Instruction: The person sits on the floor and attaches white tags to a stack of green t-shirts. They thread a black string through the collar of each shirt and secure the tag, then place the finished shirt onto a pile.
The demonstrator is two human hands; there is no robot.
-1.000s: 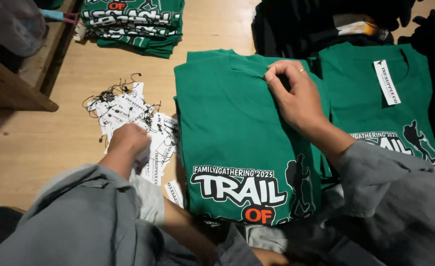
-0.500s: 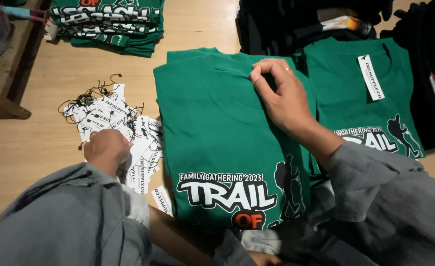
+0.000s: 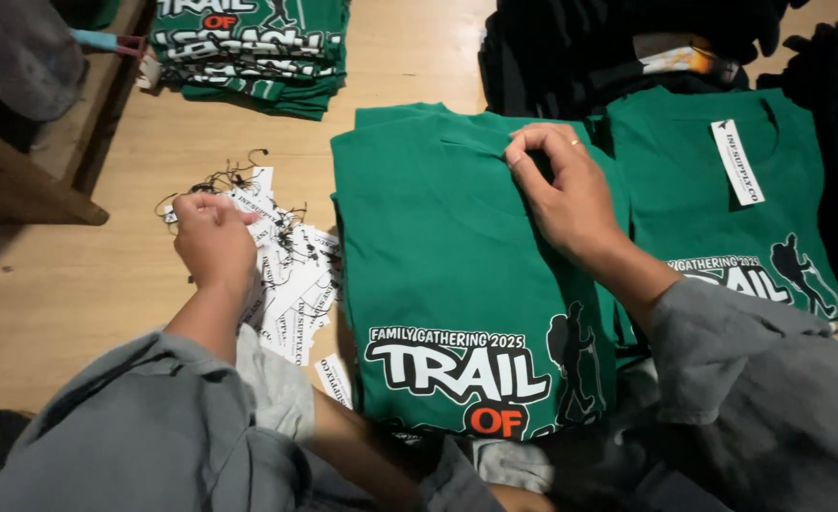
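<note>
**Hands at the tags and the collar**

Left hand [image 3: 212,237] curled shut over a loose heap of white paper hang tags [image 3: 291,284] with thin black strings, fingertips pinching at a tag near the heap's top edge. Tags long and rectangular, white with dark print, fanned out on the wooden desk [image 3: 78,294] just beside the left edge of the nearest shirt.

Right hand [image 3: 566,194] resting on the folded green T-shirt [image 3: 438,265], fingers bent and closed on the fabric at the neckline, a thin ring on one finger. Shirt lying flat in the middle of the desk, front down toward the wearer, with white and orange lettering and a dark hiker figure printed across its lower part. More green folds visible beneath it at the top edge.

To the right, touching it, a second green T-shirt [image 3: 703,209] with the same print, already carrying a white rectangular tag [image 3: 737,161] laid slantwise below its collar. Behind, at the top of the view, a stack of folded green shirts [image 3: 253,47] with the same lettering. Top right, a pile of black garments [image 3: 609,47]. Grey sleeves covering both forearms. Far left, a wooden shelf edge [image 3: 30,180].
</note>
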